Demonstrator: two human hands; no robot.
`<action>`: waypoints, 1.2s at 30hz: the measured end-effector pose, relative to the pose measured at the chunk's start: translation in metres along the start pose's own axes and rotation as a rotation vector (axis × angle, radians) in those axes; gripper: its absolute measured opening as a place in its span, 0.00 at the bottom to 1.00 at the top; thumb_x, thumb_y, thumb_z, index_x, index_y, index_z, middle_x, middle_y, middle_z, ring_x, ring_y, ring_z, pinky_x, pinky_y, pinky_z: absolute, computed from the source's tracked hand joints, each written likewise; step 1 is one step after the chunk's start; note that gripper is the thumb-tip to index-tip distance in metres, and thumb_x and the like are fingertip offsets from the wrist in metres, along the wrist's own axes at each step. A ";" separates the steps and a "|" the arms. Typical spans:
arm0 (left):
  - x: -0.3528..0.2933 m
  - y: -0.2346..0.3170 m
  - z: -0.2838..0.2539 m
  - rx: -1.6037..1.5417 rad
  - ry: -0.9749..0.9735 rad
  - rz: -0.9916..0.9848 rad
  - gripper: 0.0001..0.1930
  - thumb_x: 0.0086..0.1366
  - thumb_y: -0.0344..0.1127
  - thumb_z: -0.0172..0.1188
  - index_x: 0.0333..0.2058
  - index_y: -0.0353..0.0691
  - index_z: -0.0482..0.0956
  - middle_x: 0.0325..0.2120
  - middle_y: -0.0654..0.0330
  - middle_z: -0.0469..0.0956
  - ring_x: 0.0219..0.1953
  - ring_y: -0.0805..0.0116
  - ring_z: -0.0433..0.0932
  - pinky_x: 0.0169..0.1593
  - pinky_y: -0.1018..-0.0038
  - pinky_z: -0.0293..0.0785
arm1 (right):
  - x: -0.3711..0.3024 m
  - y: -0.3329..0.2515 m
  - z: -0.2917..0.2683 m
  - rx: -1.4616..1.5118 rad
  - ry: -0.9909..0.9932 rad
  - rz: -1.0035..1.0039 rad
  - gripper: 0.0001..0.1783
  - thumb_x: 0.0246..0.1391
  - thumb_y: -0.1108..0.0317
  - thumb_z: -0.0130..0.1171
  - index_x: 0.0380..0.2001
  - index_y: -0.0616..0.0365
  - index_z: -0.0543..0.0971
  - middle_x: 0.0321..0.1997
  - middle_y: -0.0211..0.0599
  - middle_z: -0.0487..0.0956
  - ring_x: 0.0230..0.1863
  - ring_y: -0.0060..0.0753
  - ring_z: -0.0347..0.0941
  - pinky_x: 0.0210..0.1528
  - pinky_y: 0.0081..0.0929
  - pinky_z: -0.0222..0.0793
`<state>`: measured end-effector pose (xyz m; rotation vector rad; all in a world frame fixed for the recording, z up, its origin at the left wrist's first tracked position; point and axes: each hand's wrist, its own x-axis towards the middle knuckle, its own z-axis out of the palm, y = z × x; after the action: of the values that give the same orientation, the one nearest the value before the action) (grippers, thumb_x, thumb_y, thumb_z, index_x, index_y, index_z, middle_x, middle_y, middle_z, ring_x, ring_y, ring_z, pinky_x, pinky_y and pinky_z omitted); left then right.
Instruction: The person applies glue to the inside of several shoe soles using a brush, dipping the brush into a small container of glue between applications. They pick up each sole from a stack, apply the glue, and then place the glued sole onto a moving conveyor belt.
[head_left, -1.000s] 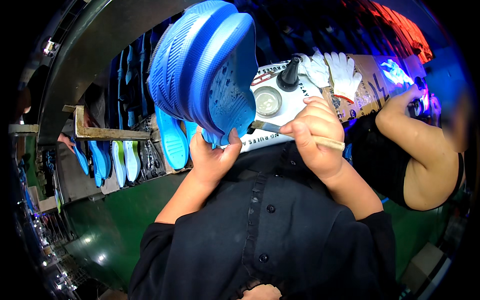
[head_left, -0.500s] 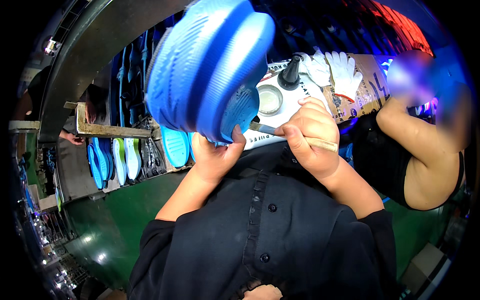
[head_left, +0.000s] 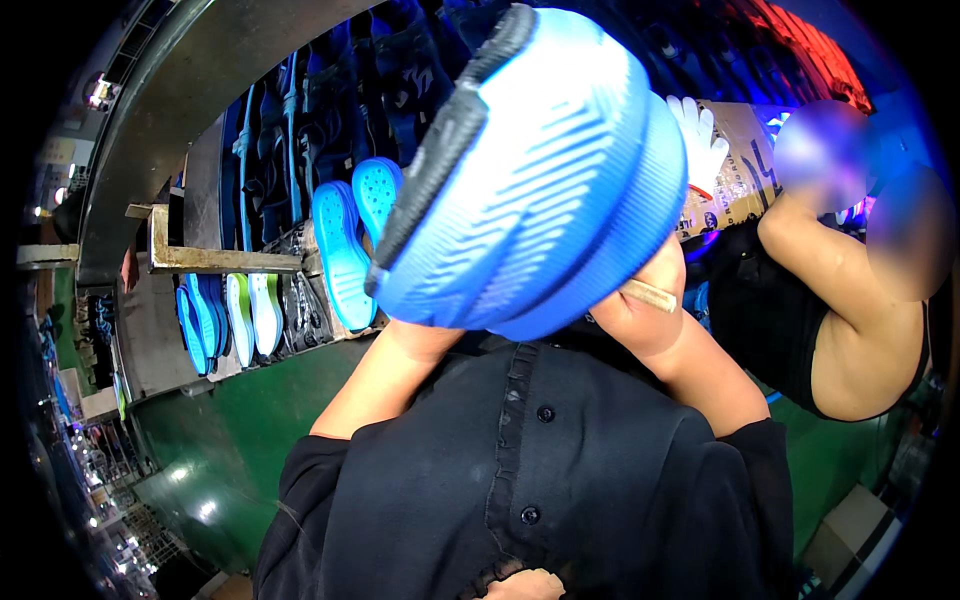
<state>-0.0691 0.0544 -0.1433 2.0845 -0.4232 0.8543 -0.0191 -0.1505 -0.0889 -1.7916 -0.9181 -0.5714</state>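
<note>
A large blue shoe (head_left: 540, 180) with ribbed, grooved sides and a black fabric-like edge fills the middle of the head view, close to the camera. My left hand (head_left: 425, 338) grips it from below on the left; the shoe covers those fingers. At its lower right, my right hand (head_left: 652, 318) is closed around a brush (head_left: 650, 295). Only the end of the brush's pale wooden handle shows, and its bristles are hidden behind the shoe. Two bright blue soles (head_left: 343, 255) lie on the bench left of the shoe.
More soles, blue (head_left: 200, 322) and white-green (head_left: 265, 315), lie at the left near a wooden bar (head_left: 225, 260). A white glove (head_left: 698, 145) rests by a cardboard sheet (head_left: 745, 165). Another person's arm (head_left: 825, 240) is close on the right. Dark pieces hang along the back.
The shoe has swung right and turned, showing its side and black edge. It now hides the jar, black bottle and brush head. Both blue soles show more fully.
</note>
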 end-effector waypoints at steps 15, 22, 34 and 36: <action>0.077 0.045 -0.033 -0.730 -0.042 -0.714 0.35 0.48 0.31 0.63 0.54 0.30 0.58 0.44 0.50 0.72 0.45 0.60 0.74 0.50 0.67 0.70 | -0.030 0.030 -0.064 -0.014 0.294 0.282 0.12 0.50 0.74 0.54 0.14 0.59 0.77 0.16 0.34 0.75 0.23 0.36 0.69 0.30 0.30 0.62; 0.168 0.090 0.047 -1.027 -0.831 -0.721 0.43 0.43 0.32 0.63 0.60 0.31 0.54 0.49 0.55 0.69 0.48 0.68 0.71 0.48 0.74 0.70 | -0.059 0.034 -0.099 -0.023 0.351 0.521 0.11 0.49 0.74 0.55 0.14 0.58 0.78 0.16 0.38 0.73 0.23 0.38 0.69 0.28 0.32 0.62; 0.275 0.151 0.168 -1.322 -0.411 -0.644 0.25 0.59 0.38 0.58 0.53 0.38 0.66 0.35 0.52 0.75 0.39 0.61 0.77 0.49 0.65 0.74 | -0.094 0.058 -0.123 -0.012 0.453 0.541 0.16 0.56 0.71 0.49 0.17 0.62 0.77 0.16 0.36 0.73 0.20 0.30 0.68 0.26 0.25 0.63; 0.232 0.109 0.146 -1.197 -0.575 -0.524 0.26 0.57 0.41 0.60 0.53 0.36 0.66 0.30 0.54 0.74 0.32 0.66 0.75 0.41 0.70 0.75 | -0.095 0.061 -0.124 0.021 0.440 0.532 0.16 0.57 0.70 0.49 0.17 0.63 0.78 0.17 0.35 0.74 0.20 0.29 0.69 0.25 0.23 0.64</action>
<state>0.0976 -0.1278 0.0188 1.1359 -0.4780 -0.3276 -0.0236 -0.3085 -0.1450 -1.7009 -0.1348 -0.5692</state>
